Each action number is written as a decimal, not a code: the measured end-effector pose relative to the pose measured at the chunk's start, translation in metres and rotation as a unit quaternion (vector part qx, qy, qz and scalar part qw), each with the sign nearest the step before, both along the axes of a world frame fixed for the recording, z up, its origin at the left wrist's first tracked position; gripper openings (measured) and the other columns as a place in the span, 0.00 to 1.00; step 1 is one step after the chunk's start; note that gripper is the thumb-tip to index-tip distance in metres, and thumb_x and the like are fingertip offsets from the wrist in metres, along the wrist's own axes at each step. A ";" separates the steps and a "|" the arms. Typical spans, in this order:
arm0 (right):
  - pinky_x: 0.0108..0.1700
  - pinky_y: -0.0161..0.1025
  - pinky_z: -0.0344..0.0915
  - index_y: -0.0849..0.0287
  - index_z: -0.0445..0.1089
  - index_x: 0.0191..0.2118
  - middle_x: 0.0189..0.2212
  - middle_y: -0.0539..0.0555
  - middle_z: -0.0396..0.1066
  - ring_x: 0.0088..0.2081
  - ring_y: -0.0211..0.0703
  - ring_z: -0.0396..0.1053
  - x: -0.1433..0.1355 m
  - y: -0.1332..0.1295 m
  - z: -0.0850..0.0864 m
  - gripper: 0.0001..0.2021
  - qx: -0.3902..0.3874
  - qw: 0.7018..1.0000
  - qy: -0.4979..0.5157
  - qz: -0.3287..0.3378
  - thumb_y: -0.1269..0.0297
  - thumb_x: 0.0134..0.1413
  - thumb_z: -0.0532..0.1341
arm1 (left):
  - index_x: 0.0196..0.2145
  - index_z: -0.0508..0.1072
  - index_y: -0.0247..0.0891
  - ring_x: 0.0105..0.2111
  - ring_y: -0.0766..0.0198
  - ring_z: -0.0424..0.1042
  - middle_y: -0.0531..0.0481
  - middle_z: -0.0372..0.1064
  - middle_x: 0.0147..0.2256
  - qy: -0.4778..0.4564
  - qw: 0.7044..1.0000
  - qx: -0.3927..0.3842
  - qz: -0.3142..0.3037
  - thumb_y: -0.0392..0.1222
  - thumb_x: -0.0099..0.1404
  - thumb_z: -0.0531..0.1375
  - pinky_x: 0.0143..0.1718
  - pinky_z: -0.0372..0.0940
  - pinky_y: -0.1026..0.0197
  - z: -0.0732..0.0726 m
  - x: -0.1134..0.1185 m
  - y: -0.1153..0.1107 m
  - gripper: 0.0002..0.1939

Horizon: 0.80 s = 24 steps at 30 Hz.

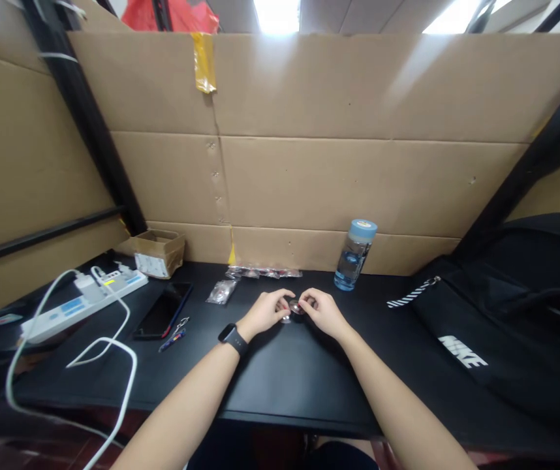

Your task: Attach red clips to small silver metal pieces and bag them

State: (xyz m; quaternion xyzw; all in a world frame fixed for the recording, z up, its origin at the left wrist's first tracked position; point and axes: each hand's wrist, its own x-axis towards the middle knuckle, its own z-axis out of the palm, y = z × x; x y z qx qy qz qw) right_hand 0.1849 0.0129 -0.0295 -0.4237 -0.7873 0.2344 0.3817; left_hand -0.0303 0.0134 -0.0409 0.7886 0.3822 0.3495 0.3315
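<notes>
Between my two hands, over the middle of the black table, is a small round shiny metal object (296, 307); its exact kind is too small to tell. My left hand (266, 312), with a dark watch on the wrist, has curled fingers and thumb at the object's left side. From the right, my right hand (323, 309) pinches it with thumb and bent fingers. A small silvery piece (286, 320) shows just beneath my left fingertips. Behind my left hand lies a clear plastic packet (222, 291), and farther back is a row of similar packets (263, 271).
A bottle with a blue lid (353, 256) stands at the back right, near a black backpack (500, 326). To the left are a phone (164, 311), a keyring (175, 335), a white power strip (87, 305) with looping cables and an open cardboard box (159, 251). Cardboard panels (358, 176) wall the back.
</notes>
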 end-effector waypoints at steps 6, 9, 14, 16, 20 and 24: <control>0.31 0.35 0.66 0.58 0.74 0.34 0.30 0.53 0.74 0.28 0.39 0.71 -0.004 -0.001 -0.006 0.06 -0.008 0.999 -0.022 0.031 0.64 0.61 0.61 | 0.53 0.72 0.39 0.33 0.61 0.78 0.47 0.78 0.35 -0.049 0.998 -0.029 -0.022 0.41 0.61 0.65 0.39 0.72 0.60 -0.002 0.002 -0.004 0.22; 0.32 0.35 0.66 0.58 0.74 0.35 0.32 0.53 0.74 0.29 0.39 0.71 -0.004 0.000 -0.009 0.04 -0.005 0.999 -0.032 0.033 0.66 0.59 0.62 | 0.52 0.72 0.37 0.32 0.63 0.77 0.47 0.77 0.36 -0.050 0.998 -0.021 -0.015 0.43 0.60 0.66 0.37 0.72 0.62 -0.002 -0.003 0.000 0.22; 0.35 0.36 0.65 0.58 0.76 0.35 0.32 0.53 0.73 0.33 0.41 0.71 -0.002 0.000 -0.009 0.04 0.019 0.998 -0.057 0.021 0.68 0.58 0.63 | 0.52 0.73 0.37 0.33 0.62 0.79 0.46 0.79 0.36 -0.028 0.999 -0.022 -0.020 0.39 0.58 0.67 0.38 0.73 0.61 -0.004 -0.009 0.003 0.23; 0.36 0.37 0.65 0.58 0.77 0.34 0.33 0.54 0.74 0.34 0.42 0.71 -0.003 -0.001 -0.008 0.04 0.028 0.998 -0.062 0.016 0.67 0.57 0.63 | 0.50 0.74 0.37 0.33 0.61 0.79 0.46 0.79 0.35 -0.019 0.999 -0.022 -0.022 0.38 0.57 0.67 0.39 0.73 0.61 -0.004 -0.009 0.002 0.22; 0.37 0.38 0.66 0.58 0.77 0.33 0.34 0.54 0.75 0.35 0.42 0.71 -0.004 -0.002 -0.007 0.05 0.029 0.998 -0.056 0.010 0.66 0.57 0.63 | 0.50 0.75 0.39 0.33 0.62 0.79 0.49 0.80 0.34 0.006 1.000 -0.007 -0.008 0.35 0.56 0.66 0.40 0.73 0.62 0.000 -0.008 0.001 0.22; 0.39 0.39 0.66 0.58 0.76 0.34 0.35 0.54 0.76 0.36 0.44 0.72 -0.004 -0.003 -0.007 0.04 0.026 0.998 -0.051 0.001 0.66 0.56 0.63 | 0.50 0.76 0.41 0.47 0.56 0.76 0.46 0.78 0.44 0.036 0.993 0.037 0.108 0.32 0.57 0.63 0.54 0.67 0.55 0.013 -0.027 0.006 0.21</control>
